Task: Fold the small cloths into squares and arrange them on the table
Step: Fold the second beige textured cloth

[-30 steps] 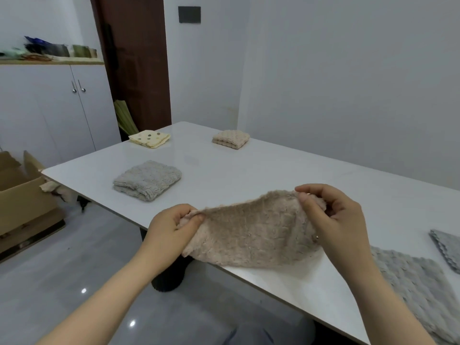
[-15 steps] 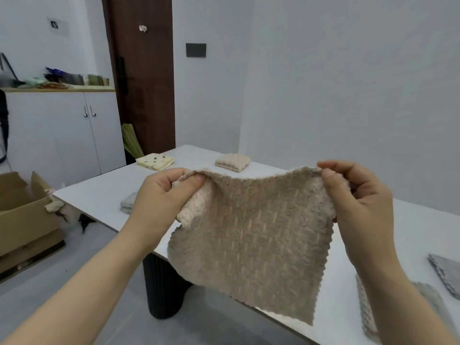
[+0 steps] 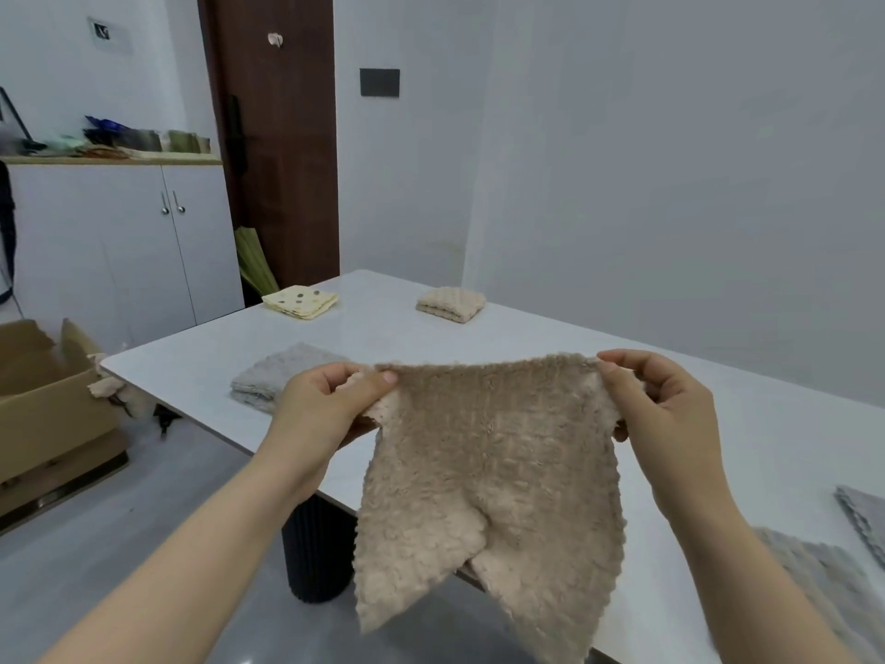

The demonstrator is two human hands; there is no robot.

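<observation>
White table [image 3: 574, 357], beige cloth [image 3: 488, 472] aloft

Above the table's near edge, the left hand [image 3: 325, 404] and right hand [image 3: 665, 400] each pinch a top corner of the beige cloth between thumb and fingers; it hangs spread. A grey folded cloth [image 3: 273, 381], a yellow dotted cloth [image 3: 300, 301] and a tan folded cloth [image 3: 450, 304] lie toward the table's left end.

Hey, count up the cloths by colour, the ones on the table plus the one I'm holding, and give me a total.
Beige: 2 (held beige cloth, folded beige cloth)
Grey: 3 (folded grey cloth, flat grey cloth, grey cloth at the right edge)
Yellow with spots: 1 (yellow spotted cloth)
Total: 6
</observation>
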